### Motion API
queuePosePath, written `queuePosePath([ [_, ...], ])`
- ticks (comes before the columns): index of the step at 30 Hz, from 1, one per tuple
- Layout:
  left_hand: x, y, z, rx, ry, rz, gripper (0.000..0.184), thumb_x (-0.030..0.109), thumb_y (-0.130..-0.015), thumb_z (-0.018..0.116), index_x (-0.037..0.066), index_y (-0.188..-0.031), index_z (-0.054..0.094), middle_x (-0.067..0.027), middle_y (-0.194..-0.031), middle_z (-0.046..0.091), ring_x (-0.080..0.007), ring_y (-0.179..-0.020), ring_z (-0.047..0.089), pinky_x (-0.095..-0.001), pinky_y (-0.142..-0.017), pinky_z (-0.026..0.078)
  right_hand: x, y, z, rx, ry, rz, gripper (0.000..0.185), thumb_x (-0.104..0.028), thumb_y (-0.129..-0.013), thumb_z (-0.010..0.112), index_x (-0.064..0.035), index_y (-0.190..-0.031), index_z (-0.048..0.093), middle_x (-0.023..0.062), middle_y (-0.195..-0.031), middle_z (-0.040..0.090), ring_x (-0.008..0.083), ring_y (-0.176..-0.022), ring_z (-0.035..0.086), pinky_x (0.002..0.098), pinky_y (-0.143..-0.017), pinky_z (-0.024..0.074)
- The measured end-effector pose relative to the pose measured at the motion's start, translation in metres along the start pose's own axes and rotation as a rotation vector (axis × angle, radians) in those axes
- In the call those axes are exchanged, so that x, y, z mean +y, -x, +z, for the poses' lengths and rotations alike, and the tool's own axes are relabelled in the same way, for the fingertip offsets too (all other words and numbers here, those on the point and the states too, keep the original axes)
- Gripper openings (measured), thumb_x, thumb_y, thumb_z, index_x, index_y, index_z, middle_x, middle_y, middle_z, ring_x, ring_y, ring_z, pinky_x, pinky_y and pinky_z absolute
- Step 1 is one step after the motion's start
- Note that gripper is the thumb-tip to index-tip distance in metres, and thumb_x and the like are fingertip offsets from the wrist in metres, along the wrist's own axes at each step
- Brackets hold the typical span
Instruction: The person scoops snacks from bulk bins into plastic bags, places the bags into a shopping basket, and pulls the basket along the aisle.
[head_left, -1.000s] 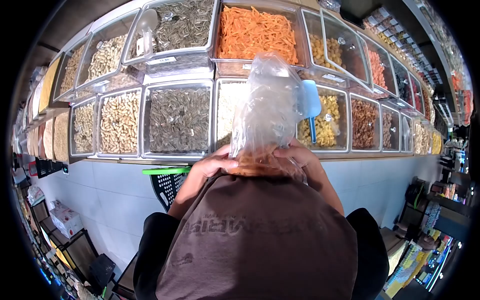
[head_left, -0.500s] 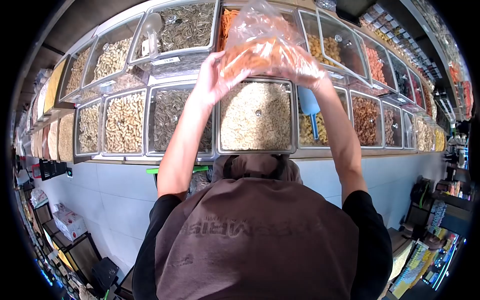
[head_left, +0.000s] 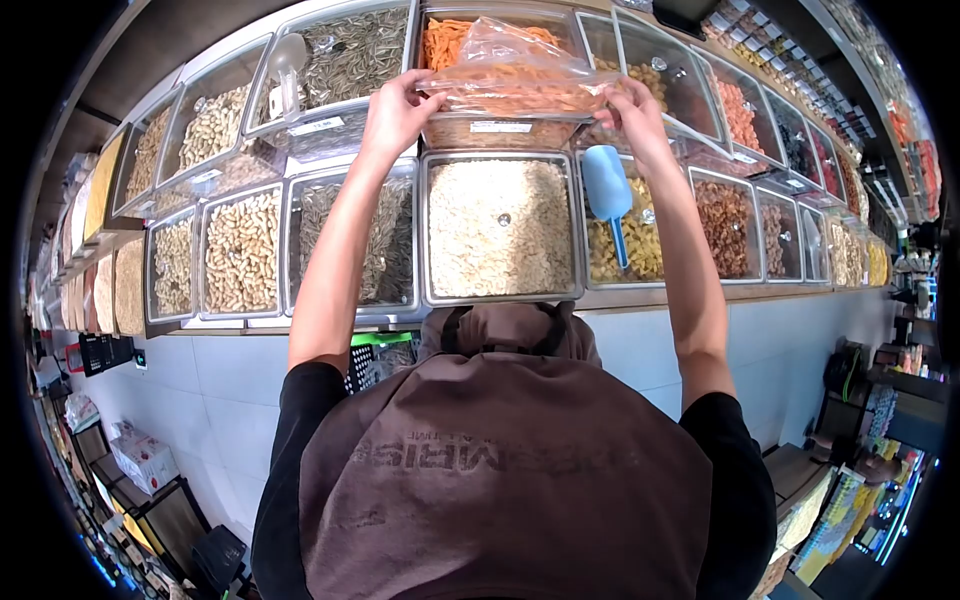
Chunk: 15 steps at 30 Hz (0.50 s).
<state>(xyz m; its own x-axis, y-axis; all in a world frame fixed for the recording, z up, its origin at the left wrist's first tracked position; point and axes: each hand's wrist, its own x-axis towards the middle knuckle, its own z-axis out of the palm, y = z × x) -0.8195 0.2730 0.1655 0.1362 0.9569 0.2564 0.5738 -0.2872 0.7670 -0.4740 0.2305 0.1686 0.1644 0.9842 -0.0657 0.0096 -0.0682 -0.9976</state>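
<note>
My left hand (head_left: 398,118) and my right hand (head_left: 636,115) each pinch one end of a clear plastic bag (head_left: 505,92), which is stretched level between them. Below and behind it is a bin of orange strips (head_left: 445,42), with a white label (head_left: 502,127) on its front. Whether the orange seen through the film lies inside the bag or only in the bin, I cannot tell. Below my right hand, a blue scoop (head_left: 608,182) rests on a bin of yellowish pieces (head_left: 640,258).
A lidded bin of pale flakes (head_left: 505,225) sits nearest me. Dark striped seeds (head_left: 355,60) with a clear scoop (head_left: 287,65), and unshelled peanuts (head_left: 240,250), fill bins at left. Reddish-brown dried pieces (head_left: 726,230) are at right. A tilted clear lid (head_left: 672,80) covers part of a back bin.
My hands have moved apart and shifted slightly left. The bag, bunched and raised before, is now pulled out lengthwise and lower. More of the orange strips and the blue scoop shows.
</note>
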Motion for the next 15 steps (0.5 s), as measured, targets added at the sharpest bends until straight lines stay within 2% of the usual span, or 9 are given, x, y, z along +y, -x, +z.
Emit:
queuePosePath([
  [2,0.002,0.001,0.001,-0.031,-0.064,-0.002,0.041,0.024,-0.087,0.074,0.004,-0.122,0.069,-0.0180,-0.088,0.075,-0.0260,-0.083,0.074,-0.0370,-0.075,0.056,0.005,-0.010,-0.005,0.080,0.182,-0.160,0.061,-0.012,-0.097,0.059,0.0050,-0.149,0.030,0.0165,-0.119,0.061,0.0158,-0.081,0.069,0.0246,-0.063,0.0542],
  [3,0.002,0.001,0.001,-0.033,-0.064,0.000,0.041,0.024,-0.087,0.074,0.004,-0.122,0.069,-0.0180,-0.088,0.075,-0.0260,-0.083,0.074,-0.0370,-0.075,0.056,0.006,-0.016,-0.006,0.082,0.182,-0.159,0.061,-0.012,-0.097,0.059,0.0050,-0.149,0.030,0.0165,-0.119,0.061,0.0158,-0.081,0.069,0.0246,-0.063,0.0542],
  [6,-0.005,0.001,0.003,-0.017,-0.048,0.002,0.033,0.023,-0.091,0.070,0.006,-0.120,0.071,-0.0213,-0.089,0.074,-0.0286,-0.084,0.074,-0.0386,-0.075,0.056,0.006,-0.029,-0.008,0.142,0.381,-0.257,0.054,-0.011,-0.097,0.058,0.0059,-0.144,0.039,0.0186,-0.117,0.062,0.0176,-0.084,0.071,0.0276,-0.066,0.0554],
  [8,-0.015,0.000,0.005,0.045,-0.131,0.167,0.031,0.025,-0.094,0.067,0.005,-0.117,0.072,-0.0169,-0.088,0.075,-0.0248,-0.084,0.074,-0.0357,-0.074,0.055,-0.002,-0.035,-0.007,0.048,0.743,-0.142,0.039,-0.008,-0.096,0.058,0.0030,-0.133,0.054,0.0197,-0.117,0.064,0.0207,-0.087,0.071,0.0335,-0.074,0.0575],
  [9,-0.014,0.002,0.001,0.048,-0.133,0.163,0.031,0.025,-0.094,0.067,0.005,-0.117,0.072,-0.0169,-0.088,0.075,-0.0248,-0.084,0.074,-0.0357,-0.074,0.055,0.005,-0.040,-0.009,0.042,0.742,-0.143,0.039,-0.008,-0.096,0.058,0.0030,-0.133,0.054,0.0197,-0.117,0.064,0.0207,-0.087,0.071,0.0335,-0.074,0.0575],
  [11,-0.007,0.005,-0.008,-0.020,-0.168,0.040,0.029,0.025,-0.097,0.063,0.004,-0.115,0.072,-0.0166,-0.090,0.075,-0.0256,-0.085,0.074,-0.0369,-0.076,0.055,0.027,-0.053,-0.013,0.258,1.210,-0.759,0.029,-0.005,-0.092,0.060,0.0029,-0.119,0.063,0.0241,-0.111,0.065,0.0330,-0.086,0.071,0.0405,-0.076,0.0573],
  [12,-0.008,0.004,-0.009,-0.017,-0.169,0.035,0.029,0.025,-0.097,0.063,0.004,-0.115,0.072,-0.0166,-0.090,0.075,-0.0256,-0.085,0.074,-0.0369,-0.076,0.055,0.024,-0.053,-0.011,0.253,1.208,-0.761,0.029,-0.005,-0.092,0.060,0.0029,-0.119,0.063,0.0241,-0.111,0.065,0.0330,-0.086,0.071,0.0405,-0.076,0.0573],
  [14,-0.009,0.004,-0.009,-0.032,-0.179,0.014,0.026,0.022,-0.096,0.065,0.003,-0.112,0.074,-0.0160,-0.094,0.075,-0.0246,-0.084,0.074,-0.0351,-0.075,0.056,0.019,-0.052,-0.009,0.212,1.191,-0.690,0.026,-0.004,-0.089,0.061,0.0023,-0.114,0.063,0.0265,-0.102,0.066,0.0426,-0.086,0.068,0.0470,-0.079,0.0550],
  [15,-0.010,0.005,-0.009,-0.036,-0.179,0.012,0.026,0.022,-0.096,0.065,0.003,-0.112,0.074,-0.0160,-0.094,0.075,-0.0246,-0.084,0.074,-0.0351,-0.075,0.056,0.016,-0.052,-0.009,0.210,1.192,-0.686,0.026,-0.004,-0.089,0.061,0.0023,-0.114,0.063,0.0265,-0.102,0.066,0.0426,-0.086,0.068,0.0470,-0.079,0.0550],
])
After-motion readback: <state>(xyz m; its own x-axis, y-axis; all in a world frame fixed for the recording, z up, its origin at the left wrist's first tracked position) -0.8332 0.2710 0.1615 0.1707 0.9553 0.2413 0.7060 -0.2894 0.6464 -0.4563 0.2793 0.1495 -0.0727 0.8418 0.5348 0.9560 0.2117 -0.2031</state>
